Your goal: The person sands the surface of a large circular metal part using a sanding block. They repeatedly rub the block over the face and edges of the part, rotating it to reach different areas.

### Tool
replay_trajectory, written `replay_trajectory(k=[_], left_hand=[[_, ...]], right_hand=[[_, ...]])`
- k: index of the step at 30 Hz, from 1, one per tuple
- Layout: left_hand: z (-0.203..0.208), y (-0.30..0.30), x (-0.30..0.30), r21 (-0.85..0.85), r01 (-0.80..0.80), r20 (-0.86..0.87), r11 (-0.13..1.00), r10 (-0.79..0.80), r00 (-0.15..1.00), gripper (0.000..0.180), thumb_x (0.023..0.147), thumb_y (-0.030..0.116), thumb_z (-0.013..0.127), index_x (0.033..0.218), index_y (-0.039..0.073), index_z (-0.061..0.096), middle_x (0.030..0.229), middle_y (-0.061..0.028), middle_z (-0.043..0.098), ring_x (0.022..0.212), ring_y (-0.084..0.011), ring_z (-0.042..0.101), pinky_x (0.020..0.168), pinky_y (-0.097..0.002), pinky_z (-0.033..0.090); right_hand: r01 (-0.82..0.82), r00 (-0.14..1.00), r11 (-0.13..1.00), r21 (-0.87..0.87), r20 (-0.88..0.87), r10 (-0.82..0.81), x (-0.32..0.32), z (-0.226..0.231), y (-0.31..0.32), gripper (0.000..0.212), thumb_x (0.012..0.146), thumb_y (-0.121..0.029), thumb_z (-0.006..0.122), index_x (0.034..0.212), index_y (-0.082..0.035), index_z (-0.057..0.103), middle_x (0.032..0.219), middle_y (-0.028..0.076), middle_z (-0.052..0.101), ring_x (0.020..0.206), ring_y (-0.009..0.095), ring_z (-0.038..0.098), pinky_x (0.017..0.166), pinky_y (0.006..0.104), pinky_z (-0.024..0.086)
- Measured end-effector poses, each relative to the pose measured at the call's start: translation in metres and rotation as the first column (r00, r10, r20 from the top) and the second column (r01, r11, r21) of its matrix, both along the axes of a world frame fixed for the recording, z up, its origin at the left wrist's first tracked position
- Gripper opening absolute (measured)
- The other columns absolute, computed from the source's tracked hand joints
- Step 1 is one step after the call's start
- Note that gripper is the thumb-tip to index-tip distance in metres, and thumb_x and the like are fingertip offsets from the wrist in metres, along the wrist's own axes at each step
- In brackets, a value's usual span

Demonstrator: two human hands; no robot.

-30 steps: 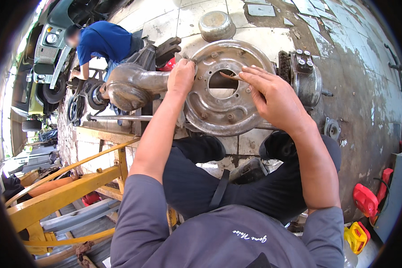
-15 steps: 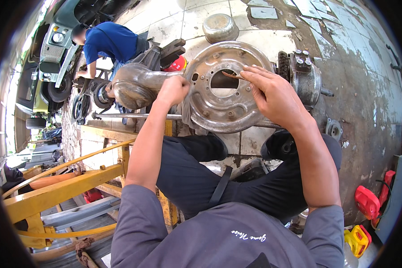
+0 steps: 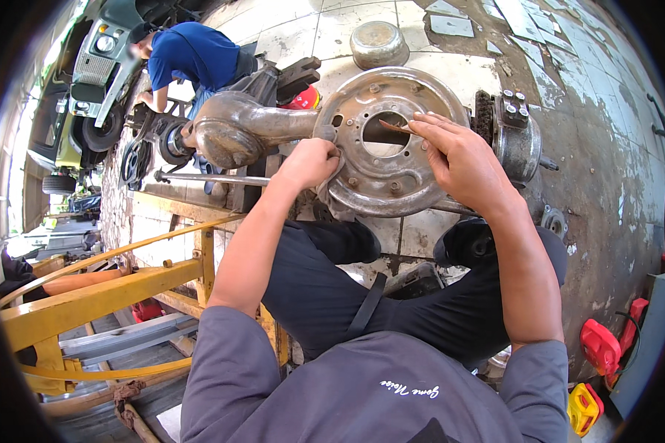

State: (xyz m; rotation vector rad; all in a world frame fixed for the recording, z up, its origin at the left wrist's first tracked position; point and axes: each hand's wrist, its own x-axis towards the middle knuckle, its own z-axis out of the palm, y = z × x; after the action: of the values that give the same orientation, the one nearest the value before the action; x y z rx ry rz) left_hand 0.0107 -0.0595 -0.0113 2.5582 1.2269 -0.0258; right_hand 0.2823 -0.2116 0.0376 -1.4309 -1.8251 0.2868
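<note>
A round, worn metal plate (image 3: 391, 181) with a large central hole and several bolts stands before me, fixed to a metal axle housing (image 3: 236, 129) on its left. Closed in a fist, my left hand (image 3: 307, 164) grips a grey rag (image 3: 340, 196) against the plate's left edge. My right hand (image 3: 462, 166) rests its outstretched fingers on the plate, right of the hole. A thin brown strip (image 3: 396, 128) shows at the fingertips, across the hole. I cannot make out whether the fingers hold it.
A heavy cylindrical metal part (image 3: 517, 144) adjoins the plate on the right. Behind stands an upturned metal pot (image 3: 378, 46). A yellow metal frame (image 3: 103, 303) fills the lower left. A co-worker in a blue shirt (image 3: 192, 55) bends over at the upper left. Red containers (image 3: 600, 347) lie lower right.
My left hand has come right and down onto the plate's left edge with the rag. My right hand keeps its place on the plate. The whole view has shifted slightly.
</note>
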Motion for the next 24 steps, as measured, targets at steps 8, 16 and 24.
replay_trajectory(k=[8,16,24], left_hand=[[-0.021,-0.005,0.038,0.201,-0.112,0.476,0.973,0.003,0.879,0.019,0.09,0.017,0.062,0.099,0.002,0.071,0.097,-0.0205,0.069,0.095,-0.0389,0.065,0.086,-0.0456,0.052],[-0.046,0.031,0.013,0.319,-0.137,0.165,0.938,0.087,0.982,0.016,0.094,0.014,0.06,0.102,0.003,0.065,0.099,-0.018,0.065,0.097,-0.0384,0.063,0.087,-0.0486,0.05],[-0.043,0.025,0.042,0.355,-0.059,0.373,0.933,-0.084,0.924,0.017,0.094,0.015,0.057,0.102,0.0,0.063,0.1,-0.0226,0.063,0.097,-0.0404,0.063,0.087,-0.0478,0.052]], right_hand=[[-0.01,1.0,1.0,-0.027,-0.001,0.01,-0.002,0.0,0.0,0.029,0.091,-0.003,0.058,0.118,0.004,0.068,0.123,0.022,0.067,0.119,0.036,0.061,0.102,0.0432,0.049],[0.017,0.999,1.0,0.005,-0.033,-0.017,0.005,0.0,-0.001,0.029,0.09,-0.001,0.058,0.117,0.004,0.067,0.123,0.022,0.067,0.12,0.038,0.061,0.103,0.0432,0.049],[0.011,0.999,1.0,0.018,-0.038,-0.01,0.002,0.0,0.001,0.029,0.089,-0.002,0.059,0.116,0.004,0.068,0.122,0.022,0.067,0.119,0.037,0.062,0.102,0.0434,0.049]])
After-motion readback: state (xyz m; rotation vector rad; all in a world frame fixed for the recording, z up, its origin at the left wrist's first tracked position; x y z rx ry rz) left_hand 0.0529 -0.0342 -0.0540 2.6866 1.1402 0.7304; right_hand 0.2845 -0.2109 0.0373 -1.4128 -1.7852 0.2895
